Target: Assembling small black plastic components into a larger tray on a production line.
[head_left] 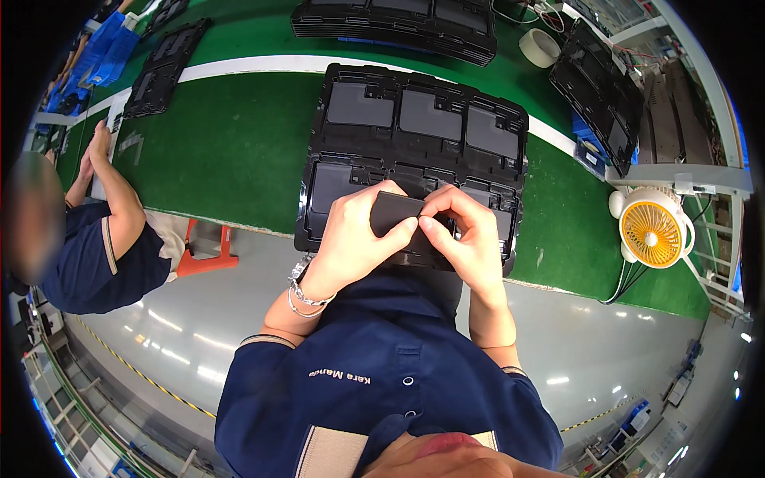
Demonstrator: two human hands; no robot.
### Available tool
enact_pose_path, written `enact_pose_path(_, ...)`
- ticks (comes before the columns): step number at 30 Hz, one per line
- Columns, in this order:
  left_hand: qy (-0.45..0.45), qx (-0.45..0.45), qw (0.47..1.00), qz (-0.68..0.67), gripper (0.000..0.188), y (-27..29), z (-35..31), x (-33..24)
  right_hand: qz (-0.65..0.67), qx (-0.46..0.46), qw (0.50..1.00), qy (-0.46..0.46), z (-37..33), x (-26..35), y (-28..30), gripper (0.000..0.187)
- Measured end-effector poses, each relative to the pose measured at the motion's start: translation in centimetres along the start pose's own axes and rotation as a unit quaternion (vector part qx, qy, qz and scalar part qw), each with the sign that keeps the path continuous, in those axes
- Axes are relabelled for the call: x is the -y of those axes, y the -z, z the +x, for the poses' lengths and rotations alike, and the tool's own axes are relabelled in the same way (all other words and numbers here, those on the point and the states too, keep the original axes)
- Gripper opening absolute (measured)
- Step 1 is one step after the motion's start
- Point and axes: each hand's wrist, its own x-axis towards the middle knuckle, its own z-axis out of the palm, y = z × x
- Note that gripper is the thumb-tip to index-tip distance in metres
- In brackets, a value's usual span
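Note:
Between my hands is a flat dark rectangular panel (394, 209), held above the near row of a black moulded tray (430, 151). My left hand (362, 223) grips the panel's left side, its thumb reaching to the lower right corner. At that same corner my right hand (464, 231) pinches with thumb and index finger. Several dark grey flat panels lie in the tray's compartments, among them one in the far middle pocket (430, 114). My hands hide part of the near row.
Stacked black trays (394, 32) stand at the far side of the green table (231, 159). To the right are a tape roll (539, 48), a leaning black tray (598, 95) and a yellow-and-white fan (651, 231). A co-worker (111, 247) sits at the left beside a red stool (209, 251).

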Motion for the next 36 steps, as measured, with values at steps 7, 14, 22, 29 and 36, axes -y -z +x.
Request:
enact_pose_path(7,-0.004,0.004,1.000,0.005,0.021,-0.2,-0.1,-0.1,0.055,0.019,0.998,-0.021,0.0,0.1,0.1,0.009)
enact_pose_path(14,-0.004,0.010,1.000,-0.023,0.020,-0.6,-0.1,0.3,0.131,0.001,0.991,-0.024,-0.3,-0.3,-0.5,0.009)
enact_pose_path(22,-0.004,-0.003,0.998,-0.069,0.022,-0.6,-0.3,0.7,0.169,0.043,0.983,-0.052,-0.3,-0.4,0.3,0.010)
enact_pose_path(29,-0.005,-0.005,0.997,-0.077,0.020,-0.7,-0.2,0.9,0.200,0.038,0.977,-0.063,-0.3,-0.6,0.3,0.011)
enact_pose_path(36,0.013,0.000,0.998,-0.057,0.020,-0.9,-0.4,0.2,0.249,0.008,0.966,-0.066,-0.6,-1.3,-0.2,0.010)
